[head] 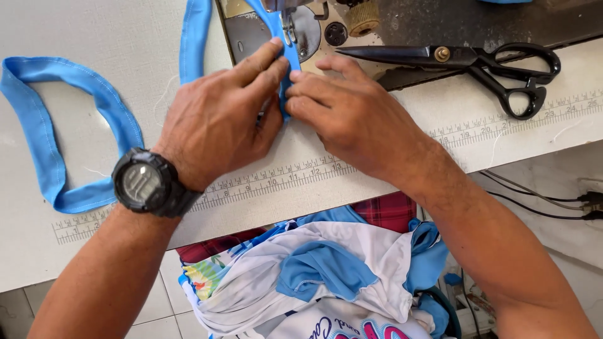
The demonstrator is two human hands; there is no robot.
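A long blue fabric strip (44,138) loops across the white sewing table (113,37) and runs up to the presser foot (287,25) of a sewing machine. My left hand (220,116), with a black watch on its wrist, pinches the strip just below the foot. Opposite it, my right hand (352,113) presses the same strip with its fingertips. The part of the strip between my fingers is mostly hidden.
Large black scissors (477,63) lie to the right on the machine bed. A ruler tape (276,179) runs along the table's front edge. A pile of white and blue garments (314,276) sits in my lap. Cables (540,201) hang at the right.
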